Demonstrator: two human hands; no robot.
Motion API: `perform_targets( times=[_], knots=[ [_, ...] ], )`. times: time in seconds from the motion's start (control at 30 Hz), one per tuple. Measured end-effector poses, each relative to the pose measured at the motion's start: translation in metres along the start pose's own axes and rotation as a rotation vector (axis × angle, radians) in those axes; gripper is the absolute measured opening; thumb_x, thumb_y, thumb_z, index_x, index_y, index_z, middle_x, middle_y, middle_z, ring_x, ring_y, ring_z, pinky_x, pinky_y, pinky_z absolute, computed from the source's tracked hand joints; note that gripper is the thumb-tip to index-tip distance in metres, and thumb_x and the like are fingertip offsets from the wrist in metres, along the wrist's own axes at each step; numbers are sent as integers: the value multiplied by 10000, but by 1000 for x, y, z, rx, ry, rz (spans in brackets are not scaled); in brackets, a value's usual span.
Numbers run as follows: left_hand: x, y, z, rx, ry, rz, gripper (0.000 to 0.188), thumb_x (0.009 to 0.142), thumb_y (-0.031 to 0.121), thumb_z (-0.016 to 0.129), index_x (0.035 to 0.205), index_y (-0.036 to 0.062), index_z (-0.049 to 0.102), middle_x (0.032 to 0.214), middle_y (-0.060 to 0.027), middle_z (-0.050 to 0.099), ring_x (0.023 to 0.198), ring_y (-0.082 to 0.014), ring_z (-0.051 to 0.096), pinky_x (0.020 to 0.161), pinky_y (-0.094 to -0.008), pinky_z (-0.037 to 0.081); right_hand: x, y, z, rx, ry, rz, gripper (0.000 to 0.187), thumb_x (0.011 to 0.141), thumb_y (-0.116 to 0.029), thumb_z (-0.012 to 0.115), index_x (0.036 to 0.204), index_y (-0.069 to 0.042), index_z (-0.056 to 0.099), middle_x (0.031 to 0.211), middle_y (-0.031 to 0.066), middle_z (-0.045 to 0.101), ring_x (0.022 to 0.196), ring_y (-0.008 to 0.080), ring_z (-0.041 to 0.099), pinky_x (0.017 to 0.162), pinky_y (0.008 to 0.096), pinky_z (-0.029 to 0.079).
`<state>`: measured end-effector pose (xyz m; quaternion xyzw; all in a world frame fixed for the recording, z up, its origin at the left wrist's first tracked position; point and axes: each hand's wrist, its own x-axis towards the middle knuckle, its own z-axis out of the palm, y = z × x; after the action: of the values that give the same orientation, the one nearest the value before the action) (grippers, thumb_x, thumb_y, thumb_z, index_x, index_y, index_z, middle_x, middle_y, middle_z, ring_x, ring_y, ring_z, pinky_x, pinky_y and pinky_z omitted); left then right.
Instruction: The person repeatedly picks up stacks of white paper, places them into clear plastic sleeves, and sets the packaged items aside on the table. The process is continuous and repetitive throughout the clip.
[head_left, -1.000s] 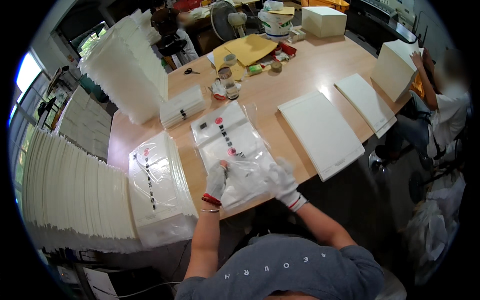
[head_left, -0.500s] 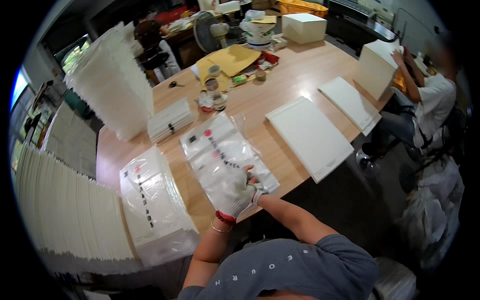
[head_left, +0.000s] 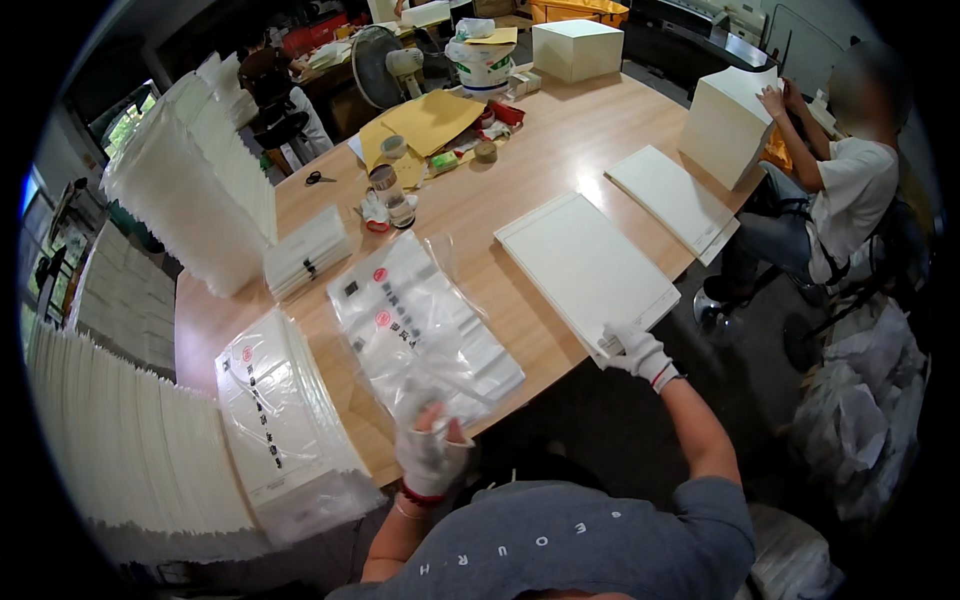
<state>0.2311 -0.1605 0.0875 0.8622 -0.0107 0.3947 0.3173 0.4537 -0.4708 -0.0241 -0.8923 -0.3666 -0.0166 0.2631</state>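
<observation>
Both my hands wear white knit gloves with red cuffs. My left hand (head_left: 432, 450) is at the near end of a pile of clear plastic bags (head_left: 400, 325) with red and black print. Its bare, reddish fingertips are curled at the top bag's crinkled edge, somewhat blurred. To the right, my right hand (head_left: 640, 356) pinches the near corner of a stack of white paper sheets (head_left: 585, 255), which lies at the table's front edge. Farther left lies a filled bag pile (head_left: 280, 400), white sheets showing through its clear film.
Tall white paper stacks (head_left: 120, 430) line the left side. Scissors (head_left: 318, 178), tape rolls (head_left: 485, 152), yellow envelopes (head_left: 430, 125) and a fan (head_left: 375, 68) stand farther back. At right, a seated person handles a tall paper block (head_left: 728, 125) beside another sheet stack (head_left: 670, 200).
My hands have parted. The right one has moved from the bag pile to the paper stack's corner; the left has drawn back toward me at the bags' near end. The view has shifted slightly.
</observation>
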Motion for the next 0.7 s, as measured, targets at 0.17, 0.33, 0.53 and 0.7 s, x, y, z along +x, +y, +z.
perform_targets(
  times=[0.17, 0.33, 0.53, 0.7],
  knots=[
    [-29, 23, 88, -620, -569, -221, 153, 825, -4, 505, 951, 50, 575, 853, -73, 605, 757, -168, 577, 641, -252, 461, 11, 10, -7, 52, 82, -9, 224, 776, -236, 624, 894, -53, 572, 854, 128, 618, 813, 300, 596, 696, 377, 478],
    [-59, -11, 166, -2022, -526, -1468, 380, 913, 214, 460, 1246, 46, 383, 1223, -112, 475, 1016, -241, 523, 902, -391, 425, -14, -86, -26, -242, -39, -362, 156, 805, -225, 566, 846, -77, 595, 770, 95, 587, 726, 286, 575, 668, 365, 470],
    [-21, -6, 98, -920, -877, -1230, 499, 778, 21, 484, 1266, -6, 387, 1104, -110, 522, 1037, -211, 492, 915, -317, 404, -44, -55, -19, 1231, 33, 447, 240, 885, -233, 497, 958, -20, 579, 882, 104, 599, 839, 228, 584, 776, 363, 472],
    [-59, 10, 114, -215, -830, -398, 714, 684, 158, 597, 1302, -36, 296, 1270, -231, 354, 1191, -350, 346, 965, -431, 320, -71, -67, 72, 1556, 177, 605, 509, 897, -432, 418, 1153, 1, 490, 959, 107, 578, 937, 196, 530, 852, 359, 431]
  ],
)
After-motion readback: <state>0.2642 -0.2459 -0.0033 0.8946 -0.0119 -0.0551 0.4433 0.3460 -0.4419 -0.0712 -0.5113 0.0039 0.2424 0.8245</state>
